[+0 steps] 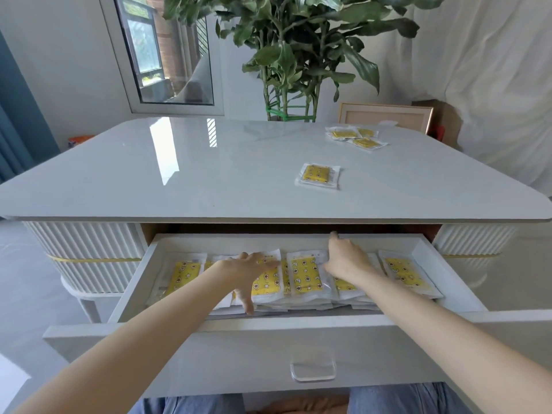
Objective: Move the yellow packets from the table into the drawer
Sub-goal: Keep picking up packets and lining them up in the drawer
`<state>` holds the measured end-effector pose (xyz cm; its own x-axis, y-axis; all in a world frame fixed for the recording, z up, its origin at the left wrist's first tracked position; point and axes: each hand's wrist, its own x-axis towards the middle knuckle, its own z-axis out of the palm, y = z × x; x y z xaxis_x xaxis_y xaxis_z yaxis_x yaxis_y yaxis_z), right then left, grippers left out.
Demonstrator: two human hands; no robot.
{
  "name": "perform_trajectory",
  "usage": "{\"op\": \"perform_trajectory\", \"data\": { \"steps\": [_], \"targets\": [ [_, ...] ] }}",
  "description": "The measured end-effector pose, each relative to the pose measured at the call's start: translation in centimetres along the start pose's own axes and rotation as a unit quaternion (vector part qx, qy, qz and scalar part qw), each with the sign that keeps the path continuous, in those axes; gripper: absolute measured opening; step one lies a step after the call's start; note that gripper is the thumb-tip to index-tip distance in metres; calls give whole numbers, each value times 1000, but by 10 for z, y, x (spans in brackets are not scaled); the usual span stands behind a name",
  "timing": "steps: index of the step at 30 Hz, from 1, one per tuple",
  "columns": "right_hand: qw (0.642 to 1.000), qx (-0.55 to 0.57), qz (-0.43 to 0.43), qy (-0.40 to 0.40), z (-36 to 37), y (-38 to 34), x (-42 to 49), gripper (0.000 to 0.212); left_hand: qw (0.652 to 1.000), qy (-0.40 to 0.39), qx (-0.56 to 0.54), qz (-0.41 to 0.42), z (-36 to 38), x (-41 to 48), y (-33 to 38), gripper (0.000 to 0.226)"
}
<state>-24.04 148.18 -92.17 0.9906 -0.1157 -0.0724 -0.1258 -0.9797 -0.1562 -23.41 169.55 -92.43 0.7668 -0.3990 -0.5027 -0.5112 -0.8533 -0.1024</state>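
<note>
Mostly I'm done: the glossy white table (209,174) is nearly bare and the open drawer (448,282) holds slick clear-wrapped yellow packets (304,276) in overlapping rows. Left hand (254,271) and right hand (346,261) press flat there, fingers spread, gripping nothing. Left: one lone packet (318,175) mid-table, perhaps three far packets (355,137) at right.

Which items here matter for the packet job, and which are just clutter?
Job:
- single packet on the table
- packet pile at the far right of the table
- drawer, open, packets already inside
- left hand and right hand, flat on the packets in the drawer

Clutter:
- plant
- picture frame
</note>
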Motion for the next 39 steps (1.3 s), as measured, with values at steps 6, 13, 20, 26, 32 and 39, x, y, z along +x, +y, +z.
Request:
{"op": "perform_trajectory", "data": {
  "steps": [6,13,20,26,32,39],
  "targets": [
    [979,4,-157,-131,-2,-15,-9,72,1000,2,1,10,1,-1,-3,120],
    [957,-85,-197,-195,3,-14,-10,91,1000,5,26,8,-1,-3,0,106],
    [958,-101,-198,-181,7,-15,-9,91,998,-26,49,-3,2,-1,-4,107],
    [959,-70,-210,-176,-1,-13,-14,88,1000,-24,15,14,0,-2,-8,111],
    [973,64,-192,-109,-27,-5,-25,55,992,89,-84,22,-20,-30,1,75],
    [957,229,-177,22,-71,9,-34,28,941,315,-125,4,-51,-60,17,37]
  ]
}}
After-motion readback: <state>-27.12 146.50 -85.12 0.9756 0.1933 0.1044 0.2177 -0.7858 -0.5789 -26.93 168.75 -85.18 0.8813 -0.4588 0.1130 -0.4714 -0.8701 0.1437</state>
